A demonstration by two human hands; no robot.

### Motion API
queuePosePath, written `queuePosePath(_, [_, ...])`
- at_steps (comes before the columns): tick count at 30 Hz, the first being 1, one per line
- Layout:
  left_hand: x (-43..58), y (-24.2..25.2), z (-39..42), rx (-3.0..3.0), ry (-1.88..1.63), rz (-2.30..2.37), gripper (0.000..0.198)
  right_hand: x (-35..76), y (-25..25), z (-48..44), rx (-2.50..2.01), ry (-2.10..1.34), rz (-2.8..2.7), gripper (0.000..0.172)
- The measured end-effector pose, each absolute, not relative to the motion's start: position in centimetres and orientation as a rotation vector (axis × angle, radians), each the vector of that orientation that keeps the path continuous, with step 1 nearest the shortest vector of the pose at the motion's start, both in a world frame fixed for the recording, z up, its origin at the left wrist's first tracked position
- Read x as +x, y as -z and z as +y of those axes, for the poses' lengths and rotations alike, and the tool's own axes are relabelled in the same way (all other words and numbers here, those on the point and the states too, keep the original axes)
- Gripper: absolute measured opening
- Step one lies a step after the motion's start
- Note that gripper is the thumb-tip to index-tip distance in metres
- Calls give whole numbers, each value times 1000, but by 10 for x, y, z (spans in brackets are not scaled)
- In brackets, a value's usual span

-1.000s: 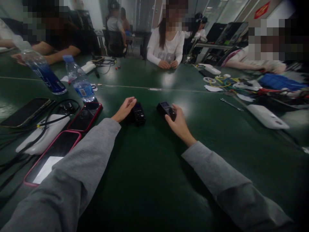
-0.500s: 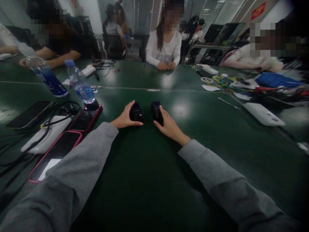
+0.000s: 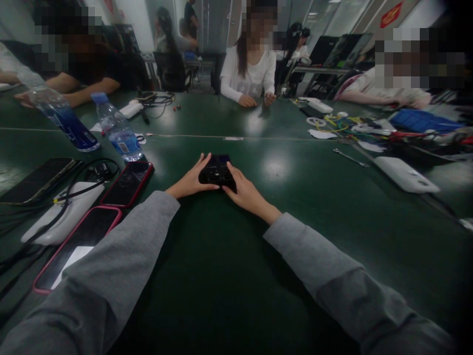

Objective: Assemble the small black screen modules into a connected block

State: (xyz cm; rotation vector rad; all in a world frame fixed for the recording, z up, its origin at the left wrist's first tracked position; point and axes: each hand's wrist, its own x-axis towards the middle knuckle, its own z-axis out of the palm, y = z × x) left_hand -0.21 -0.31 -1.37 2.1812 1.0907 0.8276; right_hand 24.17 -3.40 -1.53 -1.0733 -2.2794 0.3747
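Two small black box-shaped devices stand side by side on the dark green table, touching or nearly so. My left hand grips the left black device, thumb along its near side and fingers round its far left edge. The right black device is held in my right hand, with the fingers on its right side and the thumb at its near edge. Small light marks show on the devices' upper faces; what kind they are I cannot make out.
To the left lie a red-cased phone, a pink-cased phone, a white power bank and cables. Two bottles stand behind them. On the right are a wrench, a white device and tangled wires. People sit across the table.
My right hand has brought its black device leftward against or close to the left one, closing the gap between them. My left hand has stayed nearly in place.
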Motion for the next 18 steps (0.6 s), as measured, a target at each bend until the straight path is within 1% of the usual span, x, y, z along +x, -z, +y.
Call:
queuePosePath(7, [-1,15,5,2198,-835,1105,102,242,19,-25,-1210,-374,-2245,76])
queuePosePath(14, [8,4,0,2191,-842,1128,93,239,18,-9,-1174,-278,-2211,74])
queuePosePath(18, [16,1,-1,2171,-879,1194,95,238,15,-12,-1206,-226,-2189,70])
